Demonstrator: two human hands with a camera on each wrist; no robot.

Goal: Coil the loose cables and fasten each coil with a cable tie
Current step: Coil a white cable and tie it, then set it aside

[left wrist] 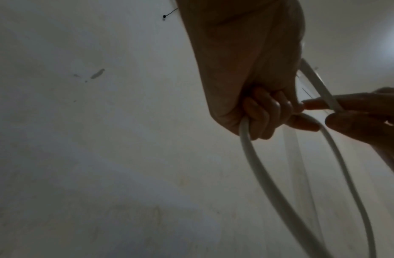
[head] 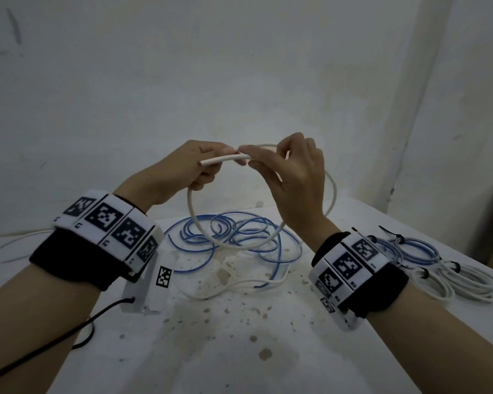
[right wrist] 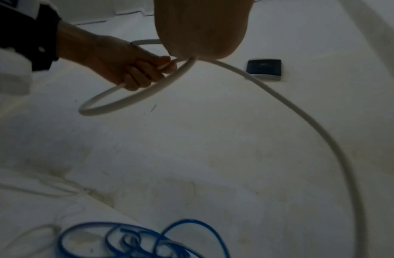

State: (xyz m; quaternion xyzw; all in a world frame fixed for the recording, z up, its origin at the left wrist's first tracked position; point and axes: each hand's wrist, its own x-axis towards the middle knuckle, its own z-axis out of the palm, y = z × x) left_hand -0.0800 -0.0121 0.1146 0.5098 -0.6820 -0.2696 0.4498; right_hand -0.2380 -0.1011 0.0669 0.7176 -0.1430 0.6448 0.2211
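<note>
Both hands hold a thick white cable [head: 192,214] up above the table, bent into one round loop. My left hand [head: 188,172] grips the loop near the cable's free end, fingers curled round it [left wrist: 257,118]. My right hand [head: 285,172] pinches the cable [left wrist: 324,90] at the top of the loop, right beside the left fingertips. From the right hand the cable [right wrist: 302,108] arcs away and down to the right. In the right wrist view the left hand [right wrist: 134,69] shows holding the loop [right wrist: 116,104].
Loose blue cables [head: 234,237] and a thin white cable [head: 225,288] lie tangled mid-table [head: 211,351], which is stained. Tied blue coils [head: 416,248] and white coils [head: 461,282] sit at the right edge. A white stand [head: 143,285] with a black lead stands left. A wall is close behind.
</note>
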